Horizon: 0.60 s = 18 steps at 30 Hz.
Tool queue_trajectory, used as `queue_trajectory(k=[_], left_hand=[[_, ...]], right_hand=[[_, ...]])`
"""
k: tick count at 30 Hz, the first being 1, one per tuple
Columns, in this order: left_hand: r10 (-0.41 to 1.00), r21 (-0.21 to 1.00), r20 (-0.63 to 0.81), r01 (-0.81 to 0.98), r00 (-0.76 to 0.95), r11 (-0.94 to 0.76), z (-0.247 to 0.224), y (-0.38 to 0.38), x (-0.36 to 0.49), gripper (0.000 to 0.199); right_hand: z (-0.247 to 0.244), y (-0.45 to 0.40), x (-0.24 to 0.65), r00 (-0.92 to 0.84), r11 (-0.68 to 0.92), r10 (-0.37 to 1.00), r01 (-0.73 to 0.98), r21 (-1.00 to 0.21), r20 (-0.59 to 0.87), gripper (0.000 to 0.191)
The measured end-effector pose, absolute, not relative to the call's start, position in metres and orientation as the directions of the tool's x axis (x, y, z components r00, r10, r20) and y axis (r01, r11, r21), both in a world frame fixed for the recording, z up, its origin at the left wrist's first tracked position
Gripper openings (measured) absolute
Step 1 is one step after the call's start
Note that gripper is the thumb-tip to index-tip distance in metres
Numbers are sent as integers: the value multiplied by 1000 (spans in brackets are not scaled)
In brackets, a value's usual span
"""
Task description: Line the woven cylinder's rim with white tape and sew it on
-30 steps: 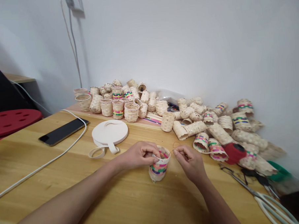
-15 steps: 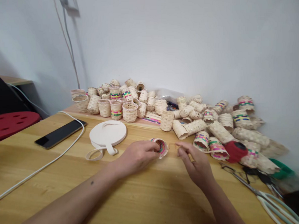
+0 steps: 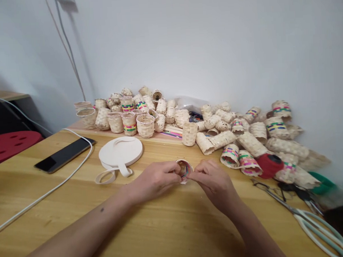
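Observation:
A small woven basket [image 3: 186, 166] with coloured strips inside lies tilted just above the table, its opening facing me. My left hand [image 3: 159, 178] grips its left rim, thumb outside and fingers reaching over the edge. At the lower right of the rim, my right hand [image 3: 212, 179] is closed with thumb and forefinger pinched together; whatever is between those fingertips is too small to make out. To the left lies a flat roll of white tape [image 3: 121, 150], its loose end curling onto the table.
Many woven baskets [image 3: 145, 126] are heaped along the wall, spreading right. A phone [image 3: 64, 154] and a white cable [image 3: 76, 163] lie left. Scissors [image 3: 297, 212], glasses [image 3: 265, 185] and a red roll [image 3: 271, 165] lie right. The wooden table [image 3: 175, 226] runs beneath everything.
My right hand has moved left from a gap beside the basket to its rim, fingers now pinched there. The basket has turned slightly, and my left hand keeps its hold. The view has shifted a little.

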<state>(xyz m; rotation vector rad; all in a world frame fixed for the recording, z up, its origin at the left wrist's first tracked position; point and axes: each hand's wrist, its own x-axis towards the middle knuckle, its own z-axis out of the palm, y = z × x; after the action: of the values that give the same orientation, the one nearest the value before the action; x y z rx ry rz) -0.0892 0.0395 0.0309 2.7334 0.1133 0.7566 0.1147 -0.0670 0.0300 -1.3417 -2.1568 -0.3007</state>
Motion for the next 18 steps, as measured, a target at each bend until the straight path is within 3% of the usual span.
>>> queue_trajectory(k=[3,18], left_hand=[[94,282,527,-69,845,-957,31,41,-89,22],[69,240,512,-66,856,-969,32,41,-90,22]], right_hand=[[30,-67,113,-342,480,752,870,-112,564,24],[31,-67,111,-355,471,772,876,-101,528,25]])
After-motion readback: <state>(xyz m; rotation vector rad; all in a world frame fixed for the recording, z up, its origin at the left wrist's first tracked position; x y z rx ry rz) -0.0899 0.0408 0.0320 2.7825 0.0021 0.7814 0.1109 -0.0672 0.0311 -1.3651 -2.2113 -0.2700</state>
